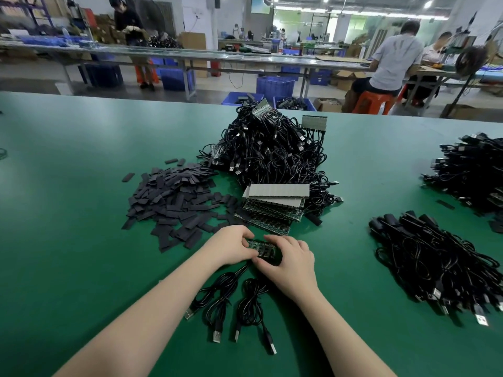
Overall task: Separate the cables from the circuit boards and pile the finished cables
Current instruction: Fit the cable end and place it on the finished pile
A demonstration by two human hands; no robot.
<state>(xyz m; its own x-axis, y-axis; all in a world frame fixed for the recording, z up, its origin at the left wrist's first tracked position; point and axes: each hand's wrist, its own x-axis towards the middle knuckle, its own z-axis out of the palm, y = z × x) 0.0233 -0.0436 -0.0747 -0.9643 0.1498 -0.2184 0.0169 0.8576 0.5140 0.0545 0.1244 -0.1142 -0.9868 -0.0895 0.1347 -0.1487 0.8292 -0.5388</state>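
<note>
Both forearms reach over the green tabletop [68, 208] to 1 small circuit board, held between 2 hands.

Left hand [231, 244] and right hand [290, 263] each pinch an end of the circuit board [262, 248], fingers curled round its edges, probably so it can be flexed or snapped apart along the row where cables join. Its attached cables [231, 303] trail toward the person, coiled, with USB plugs lying on the tabletop, out of the way of the grip. Just beyond the hands sits a stack of boards [272, 210], and behind it a big unsorted heap [269, 148] of cables with boards, close enough to draw from. Black strips [174, 202] lie scattered to the left. Finished cables [435, 265] are piled well apart on the right, seemingly kept clear of the unsorted stock.
</note>
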